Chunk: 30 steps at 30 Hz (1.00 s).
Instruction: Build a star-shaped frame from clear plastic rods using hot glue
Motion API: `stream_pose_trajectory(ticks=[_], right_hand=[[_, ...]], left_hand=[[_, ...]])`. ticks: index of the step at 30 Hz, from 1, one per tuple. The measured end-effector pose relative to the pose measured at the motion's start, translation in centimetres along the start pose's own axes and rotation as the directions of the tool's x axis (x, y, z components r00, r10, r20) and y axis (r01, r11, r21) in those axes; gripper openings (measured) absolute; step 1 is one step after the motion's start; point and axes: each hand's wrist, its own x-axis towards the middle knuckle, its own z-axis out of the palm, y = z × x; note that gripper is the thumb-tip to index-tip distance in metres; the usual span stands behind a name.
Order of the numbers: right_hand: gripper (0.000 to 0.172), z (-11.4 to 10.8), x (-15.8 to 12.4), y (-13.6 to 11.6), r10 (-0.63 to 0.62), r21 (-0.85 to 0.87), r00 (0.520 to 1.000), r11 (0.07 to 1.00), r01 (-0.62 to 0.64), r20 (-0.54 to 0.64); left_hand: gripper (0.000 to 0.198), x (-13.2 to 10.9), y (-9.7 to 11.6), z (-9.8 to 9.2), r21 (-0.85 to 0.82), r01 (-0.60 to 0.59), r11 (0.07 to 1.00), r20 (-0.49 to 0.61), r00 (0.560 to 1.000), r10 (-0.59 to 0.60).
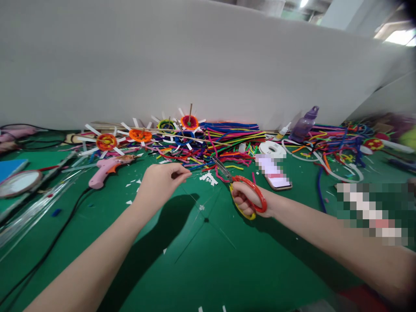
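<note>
My left hand (161, 182) hovers over the green mat (208, 260), fingers pinched together on something thin that I cannot make out. My right hand (248, 200) grips scissors (240, 184) with red and yellow handles, the blades pointing up-left toward the left hand's fingertips. Small white paper scraps (208, 177) lie between the two hands. Behind them lies a heap of coloured pipe cleaners (227, 141).
A pink glue gun (105, 168) lies at left with its black cord. Several pinwheel flowers (107, 141) line the back by the white wall. A tape roll (272, 148), a phone (276, 175), a purple bottle (303, 125) and more pipe cleaners sit right.
</note>
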Motion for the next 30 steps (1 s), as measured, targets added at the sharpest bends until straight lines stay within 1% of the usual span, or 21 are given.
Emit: stream_pose_trajectory(ticks=[2, 4, 7, 9, 11, 13, 15, 17, 19, 21, 23, 24, 28, 30], right_hand=[[0.022, 0.1, 0.1, 0.2, -0.008, -0.022, 1.0, 1.0, 0.008, 0.005], [0.024, 0.2, 0.1, 0.2, -0.015, -0.003, 1.0, 1.0, 0.015, 0.009], [0.028, 0.3, 0.0, -0.4, -0.039, 0.084, 0.999, 0.996, 0.037, 0.025], [0.03, 0.3, -0.2, -1.0, -0.055, 0.156, 0.997, 0.987, 0.046, 0.054], [0.032, 0.3, -0.2, -1.4, -0.1, 0.231, 0.992, 0.97, 0.08, 0.077], [0.033, 0.4, -0.1, -1.4, -0.19, 0.293, 0.98, 0.942, 0.164, 0.061], [0.033, 0.6, 0.4, -1.0, -0.293, 0.318, 0.956, 0.907, 0.275, 0.007], [0.034, 0.7, 1.2, -0.2, -0.388, 0.288, 0.919, 0.875, 0.39, -0.067], [0.038, 0.8, 2.1, 0.6, -0.469, 0.214, 0.87, 0.844, 0.492, -0.151], [0.041, 0.7, 2.9, 1.3, -0.534, 0.11, 0.813, 0.816, 0.568, -0.232], [0.042, 0.5, 3.3, 1.6, -0.574, 0.046, 0.768, 0.792, 0.609, -0.284], [0.042, 0.4, 3.5, 1.8, -0.585, 0.044, 0.753, 0.78, 0.624, -0.301], [0.038, -0.2, 3.4, 1.9, -0.592, 0.126, 0.723, 0.736, 0.665, -0.357], [0.036, -0.3, 3.4, 1.9, -0.58, 0.158, 0.717, 0.724, 0.671, -0.387]], left_hand=[[0.02, 0.1, -0.2, -0.1, 0.024, 0.016, 1.0, -0.021, 1.0, -0.016], [0.021, 0.3, -0.6, -0.1, 0.043, 0.029, 0.999, -0.017, 0.999, -0.028], [0.02, 0.8, -1.9, 0.2, 0.081, 0.041, 0.996, 0.01, 0.999, -0.042], [0.021, 1.1, -3.0, 0.6, 0.141, 0.043, 0.989, 0.009, 0.999, -0.044], [0.023, 1.2, -4.0, 1.2, 0.218, 0.014, 0.976, 0.031, 0.999, -0.022], [0.024, 1.3, -4.8, 1.8, 0.286, -0.013, 0.958, 0.047, 0.999, -0.001], [0.024, 1.2, -5.3, 2.2, 0.34, -0.029, 0.94, 0.043, 0.999, 0.015], [0.025, 1.1, -5.5, 2.5, 0.391, -0.044, 0.92, 0.032, 0.999, 0.034], [0.027, 1.1, -5.6, 2.6, 0.438, -0.052, 0.898, 0.014, 0.999, 0.051], [0.029, 1.0, -5.5, 2.5, 0.488, -0.06, 0.871, 0.012, 0.998, 0.063], [0.027, 1.1, -5.3, 2.0, 0.53, -0.09, 0.843, 0.046, 0.996, 0.078], [0.025, 1.1, -5.2, 1.6, 0.549, -0.113, 0.828, 0.083, 0.993, 0.081], [0.019, 1.4, -5.2, 0.1, 0.585, -0.187, 0.789, 0.246, 0.968, 0.046], [0.018, 1.5, -5.5, -0.4, 0.599, -0.189, 0.778, 0.273, 0.962, 0.024]])
